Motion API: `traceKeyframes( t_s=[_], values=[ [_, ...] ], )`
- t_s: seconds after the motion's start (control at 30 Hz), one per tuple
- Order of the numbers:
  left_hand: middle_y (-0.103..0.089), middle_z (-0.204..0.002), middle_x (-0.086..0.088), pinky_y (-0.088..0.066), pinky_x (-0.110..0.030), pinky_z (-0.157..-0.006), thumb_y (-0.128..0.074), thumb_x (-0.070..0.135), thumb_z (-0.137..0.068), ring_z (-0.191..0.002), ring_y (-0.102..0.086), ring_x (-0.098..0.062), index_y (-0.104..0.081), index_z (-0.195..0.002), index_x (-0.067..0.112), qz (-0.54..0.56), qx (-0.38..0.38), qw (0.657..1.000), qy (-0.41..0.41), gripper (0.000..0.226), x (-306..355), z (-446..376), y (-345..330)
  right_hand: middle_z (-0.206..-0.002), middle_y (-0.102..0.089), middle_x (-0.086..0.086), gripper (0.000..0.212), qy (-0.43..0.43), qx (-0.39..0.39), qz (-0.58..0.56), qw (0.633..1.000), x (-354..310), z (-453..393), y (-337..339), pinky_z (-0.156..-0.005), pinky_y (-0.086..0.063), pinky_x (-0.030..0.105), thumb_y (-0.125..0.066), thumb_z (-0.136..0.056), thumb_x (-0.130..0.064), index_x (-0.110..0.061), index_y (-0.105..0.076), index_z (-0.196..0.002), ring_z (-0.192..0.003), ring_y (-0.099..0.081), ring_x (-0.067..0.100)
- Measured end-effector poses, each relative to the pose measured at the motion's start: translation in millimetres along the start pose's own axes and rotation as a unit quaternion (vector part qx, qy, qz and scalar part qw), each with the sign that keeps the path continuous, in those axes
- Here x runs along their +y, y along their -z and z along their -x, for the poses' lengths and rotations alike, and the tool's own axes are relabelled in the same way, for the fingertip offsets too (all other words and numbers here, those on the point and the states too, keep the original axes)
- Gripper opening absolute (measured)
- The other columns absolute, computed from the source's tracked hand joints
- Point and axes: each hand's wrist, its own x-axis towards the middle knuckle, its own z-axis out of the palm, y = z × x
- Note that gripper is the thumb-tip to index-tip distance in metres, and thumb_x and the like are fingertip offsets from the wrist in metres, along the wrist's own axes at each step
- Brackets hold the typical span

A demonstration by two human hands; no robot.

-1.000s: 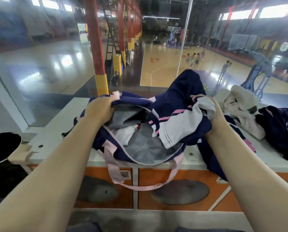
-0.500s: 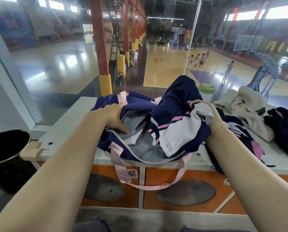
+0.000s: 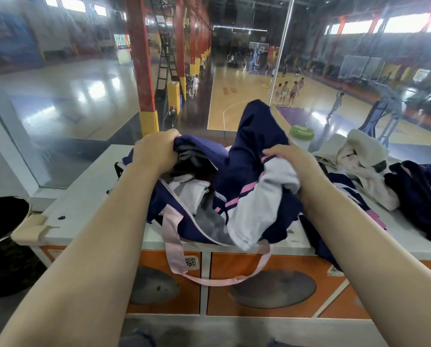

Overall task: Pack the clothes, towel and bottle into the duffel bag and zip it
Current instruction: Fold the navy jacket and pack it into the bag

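A navy duffel bag (image 3: 174, 219) with pink straps lies open on the white counter (image 3: 84, 196), grey lining and a white garment showing inside. My left hand (image 3: 156, 151) grips the bag's far rim and holds it up. My right hand (image 3: 289, 159) is closed on a navy, white and pink jacket (image 3: 254, 196) that hangs partly into the bag's mouth. A cream towel (image 3: 364, 166) lies in a heap to the right, with another navy garment (image 3: 419, 196) beside it. Behind the jacket stands a bottle with a green lid (image 3: 300, 132).
The counter tops orange lockers (image 3: 234, 284) and backs onto a glass wall over a basketball court. A black bin (image 3: 1, 221) sits at the lower left. A pink strap hangs over the counter's front edge.
My left hand has shifted from inside the bag's mouth to its far rim and lifted it. My right hand has brought the jacket leftward, further over the opening.
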Motion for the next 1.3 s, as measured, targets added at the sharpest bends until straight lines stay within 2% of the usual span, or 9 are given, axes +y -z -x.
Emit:
traceKeyframes(
  t_s=[0.07,0.17,0.27,0.43,0.53,0.7,1.0,1.17,1.3],
  values=[
    [-0.066,-0.103,-0.007,-0.05,-0.044,-0.08,-0.054,0.019,-0.083,-0.095,-0.06,-0.033,-0.058,-0.112,0.023,0.038,-0.088,0.995,-0.005,0.029,1,-5,11,-0.089,-0.067,0.008,0.048,0.078,-0.018,0.136,0.987,7,6,-22,-0.06,-0.051,0.028,-0.047,-0.086,0.002,-0.03,-0.053,-0.122,-0.065,-0.064,0.018],
    [-0.066,-0.099,-0.007,-0.049,-0.043,-0.084,-0.055,0.014,-0.078,-0.093,-0.06,-0.031,-0.062,-0.101,0.017,0.077,-0.147,0.986,-0.008,0.024,-5,-13,24,-0.114,-0.062,0.012,0.065,0.161,-0.091,0.364,0.913,26,19,-64,-0.074,-0.055,0.04,-0.043,-0.087,-0.006,-0.037,-0.031,-0.143,-0.086,-0.065,0.031],
    [-0.068,-0.106,-0.005,-0.048,-0.043,-0.091,-0.056,0.026,-0.078,-0.096,-0.06,-0.028,-0.064,-0.101,0.014,0.116,-0.131,0.985,-0.004,0.028,-6,-12,26,-0.134,-0.048,0.01,0.065,0.2,-0.112,0.481,0.846,50,21,-102,-0.082,-0.05,0.041,-0.044,-0.09,-0.014,-0.03,-0.02,-0.148,-0.104,-0.058,0.039],
    [-0.069,-0.1,0.002,-0.052,-0.043,-0.085,-0.059,0.012,-0.085,-0.092,-0.063,-0.022,-0.067,-0.108,0.023,0.175,-0.091,0.98,-0.037,0.027,-16,-9,22,-0.142,-0.034,0.019,0.077,0.197,-0.099,0.554,0.803,78,6,-138,-0.081,-0.048,0.045,-0.051,-0.089,-0.013,-0.025,-0.008,-0.151,-0.112,-0.052,0.039],
    [-0.069,-0.1,-0.003,-0.051,-0.046,-0.084,-0.052,0.003,-0.077,-0.091,-0.062,-0.026,-0.067,-0.111,0.021,0.165,-0.068,0.982,-0.057,0.04,-17,-12,26,-0.142,-0.031,0.021,0.072,0.202,-0.102,0.564,0.794,81,-5,-145,-0.085,-0.047,0.046,-0.05,-0.088,-0.011,-0.023,-0.013,-0.149,-0.121,-0.043,0.039],
    [-0.064,-0.098,-0.003,-0.048,-0.04,-0.078,-0.054,0.002,-0.082,-0.088,-0.058,-0.026,-0.067,-0.11,0.018,0.128,-0.045,0.986,-0.094,0.035,7,-17,27,-0.135,-0.039,0.023,0.057,0.189,-0.136,0.577,0.783,76,-31,-160,-0.086,-0.044,0.045,-0.046,-0.091,-0.014,-0.02,-0.027,-0.144,-0.122,-0.039,0.04],
    [-0.065,-0.107,-0.002,-0.047,-0.044,-0.085,-0.054,0.006,-0.084,-0.097,-0.058,-0.026,-0.067,-0.116,0.023,0.117,-0.041,0.985,-0.12,0.038,10,-21,29,-0.142,-0.045,0.014,0.042,0.108,-0.216,0.618,0.748,64,-93,-193,-0.11,-0.03,0.041,-0.033,-0.098,-0.023,-0.011,-0.042,-0.137,-0.13,-0.04,0.031],
    [-0.064,-0.113,-0.001,-0.039,-0.029,-0.086,-0.054,0.004,-0.086,-0.106,-0.057,-0.023,-0.066,-0.115,0.021,0.136,-0.01,0.985,-0.108,0.036,3,-24,23,-0.143,-0.046,0.015,0.039,0.046,-0.297,0.52,0.799,53,-111,-184,-0.106,-0.03,0.033,-0.034,-0.103,-0.017,-0.004,-0.045,-0.137,-0.132,-0.041,0.027],
    [-0.056,-0.095,0.008,-0.049,-0.047,-0.083,-0.047,0.017,-0.077,-0.095,-0.058,-0.025,-0.066,-0.109,0.03,0.119,-0.002,0.988,-0.098,0.04,2,-25,26,-0.131,-0.055,0.017,0.035,0.102,-0.228,0.491,0.835,90,-113,-190,-0.1,-0.035,0.035,-0.032,-0.102,-0.021,-0.008,-0.053,-0.127,-0.118,-0.051,0.031]
  ],
)
